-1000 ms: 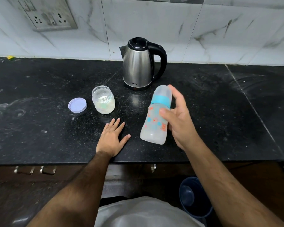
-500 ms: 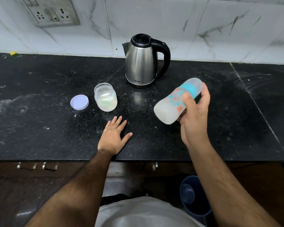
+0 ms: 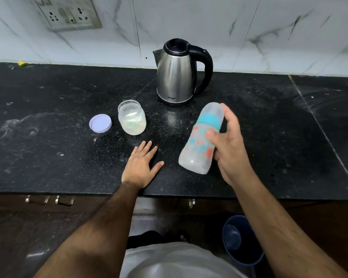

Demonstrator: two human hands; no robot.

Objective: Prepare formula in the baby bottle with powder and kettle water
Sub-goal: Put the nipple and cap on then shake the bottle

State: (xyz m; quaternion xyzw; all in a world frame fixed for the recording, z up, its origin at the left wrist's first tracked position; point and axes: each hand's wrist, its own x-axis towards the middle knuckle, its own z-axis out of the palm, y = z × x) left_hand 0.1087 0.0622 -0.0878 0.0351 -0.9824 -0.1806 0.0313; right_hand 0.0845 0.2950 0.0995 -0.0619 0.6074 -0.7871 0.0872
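My right hand (image 3: 229,145) grips the capped baby bottle (image 3: 199,143) above the black counter (image 3: 48,147); the bottle has a teal ring and red and blue prints, holds cloudy white liquid, looks motion-blurred, and tilts with its cap up and to the right. My left hand (image 3: 142,167) rests flat on the counter near the front edge, fingers spread. An open clear jar (image 3: 132,117) with white powder stands behind it, its lilac lid (image 3: 100,123) lying to the left. The steel kettle (image 3: 177,73) with a black handle stands at the back by the wall.
A marble-tiled wall with a socket plate (image 3: 68,13) rises behind the counter. A seam (image 3: 319,125) crosses the counter at the right. Below the front edge are drawer handles (image 3: 50,200) and a blue bucket (image 3: 241,239) on the floor.
My right hand has swung the bottle from a steep sideways tilt back towards upright and lower, nearer the front edge. My left hand has stayed flat on the counter.
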